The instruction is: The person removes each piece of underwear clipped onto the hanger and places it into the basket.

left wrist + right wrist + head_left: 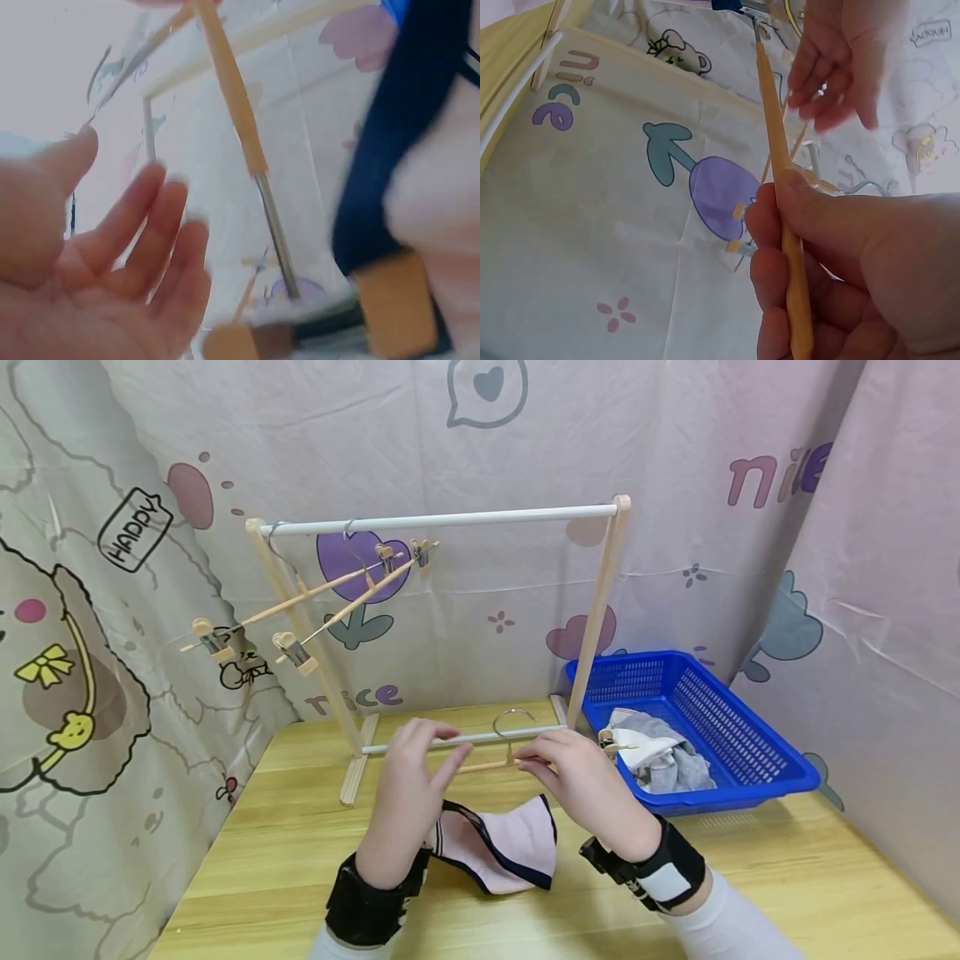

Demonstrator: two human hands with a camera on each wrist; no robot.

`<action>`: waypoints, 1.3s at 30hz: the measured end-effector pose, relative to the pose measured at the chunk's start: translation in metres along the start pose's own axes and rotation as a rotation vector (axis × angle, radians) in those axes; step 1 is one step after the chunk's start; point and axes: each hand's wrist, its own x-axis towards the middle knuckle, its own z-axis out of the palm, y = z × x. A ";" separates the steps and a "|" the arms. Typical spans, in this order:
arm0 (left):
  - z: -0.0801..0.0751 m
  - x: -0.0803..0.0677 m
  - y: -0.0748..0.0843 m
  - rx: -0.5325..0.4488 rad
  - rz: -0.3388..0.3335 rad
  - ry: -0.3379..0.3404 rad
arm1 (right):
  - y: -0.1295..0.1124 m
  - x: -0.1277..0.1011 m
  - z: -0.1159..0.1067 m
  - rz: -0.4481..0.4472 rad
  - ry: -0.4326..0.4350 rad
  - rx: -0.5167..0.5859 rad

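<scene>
Both hands work above the table (pixel 300 877): the right hand (pixel 581 781) pinches the thin, stiff, light wooden hanger (pixel 487 766) by its bar, a good place to hold, while the left hand (pixel 408 789) looks open, near the soft pink cloth (pixel 502 847).

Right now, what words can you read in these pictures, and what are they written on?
"HAPPY": in a tag-shaped sign on the printed curtain, left side.
"nice": on the curtain behind the rack's foot.
"nice", partly hidden in a fold: on the curtain, top right.
A small tag by the left hand in the right wrist view: too blurred to read.
</scene>
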 end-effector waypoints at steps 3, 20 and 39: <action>-0.009 0.002 -0.005 -0.003 -0.046 0.099 | 0.002 0.001 -0.003 0.057 -0.023 0.019; -0.035 0.004 -0.016 -0.075 -0.344 -0.194 | 0.006 0.004 -0.009 0.215 -0.074 0.093; -0.027 0.020 -0.024 -0.237 -0.284 -0.083 | 0.013 0.007 -0.010 0.279 -0.091 0.135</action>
